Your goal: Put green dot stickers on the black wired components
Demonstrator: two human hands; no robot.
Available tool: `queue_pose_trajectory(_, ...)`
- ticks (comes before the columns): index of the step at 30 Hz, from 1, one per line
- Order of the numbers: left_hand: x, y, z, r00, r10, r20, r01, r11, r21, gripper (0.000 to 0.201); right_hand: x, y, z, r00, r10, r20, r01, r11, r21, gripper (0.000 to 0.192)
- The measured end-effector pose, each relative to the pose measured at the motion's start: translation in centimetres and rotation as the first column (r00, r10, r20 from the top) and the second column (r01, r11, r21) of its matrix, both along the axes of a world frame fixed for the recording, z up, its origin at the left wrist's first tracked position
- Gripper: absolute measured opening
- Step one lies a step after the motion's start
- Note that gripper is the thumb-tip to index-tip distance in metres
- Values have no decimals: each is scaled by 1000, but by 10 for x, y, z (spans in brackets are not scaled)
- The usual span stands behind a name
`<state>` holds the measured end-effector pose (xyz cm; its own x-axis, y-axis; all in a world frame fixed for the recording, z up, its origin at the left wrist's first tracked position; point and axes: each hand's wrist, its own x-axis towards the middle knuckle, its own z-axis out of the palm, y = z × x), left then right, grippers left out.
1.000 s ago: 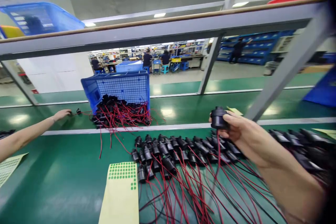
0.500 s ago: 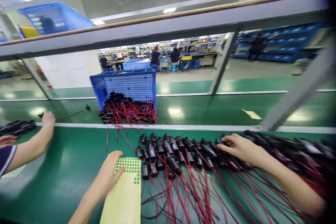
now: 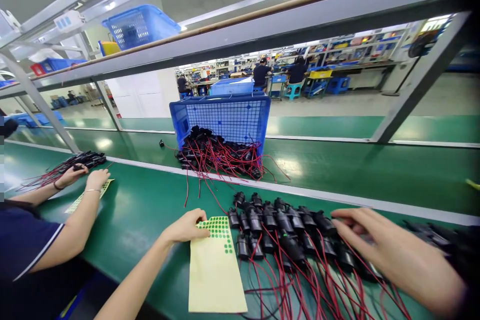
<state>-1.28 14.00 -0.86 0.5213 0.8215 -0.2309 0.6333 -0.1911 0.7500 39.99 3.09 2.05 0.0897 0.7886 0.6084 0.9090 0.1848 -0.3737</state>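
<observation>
Left hand rests fingertips on the top-left corner of the yellow sticker sheet, at its green dots; nothing gripped. Right hand is spread flat, empty, over the right end of the row of black connectors with red wires on the green bench. Tipped blue basket behind spills more. A co-worker's hands are well apart, far left.

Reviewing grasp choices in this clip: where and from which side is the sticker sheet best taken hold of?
Judging by its pose, grip the sticker sheet at its bare near end, coming from the person's own side. It lies flat on the green table; the green dots fill its far end, where the left hand rests, and black wired parts crowd its right edge.
</observation>
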Motion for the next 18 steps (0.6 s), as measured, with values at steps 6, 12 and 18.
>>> queue_pose_trajectory(6, 18, -41, 35, 916, 122, 383, 17, 941, -339, 32, -122, -19, 11, 881, 454, 136, -467, 880, 84, 21)
queue_pose_trajectory(12, 31, -64, 57, 805, 243, 541, 93, 849, -520, 42, -172, -21, 7, 833, 522, 181, -550, 813, 189, 27)
queue_pose_trajectory(18, 38, -78, 61, 726, 352, 591, 93, 801, -591, 45, -175, -25, 11, 843, 487, 227, -532, 817, 224, 26)
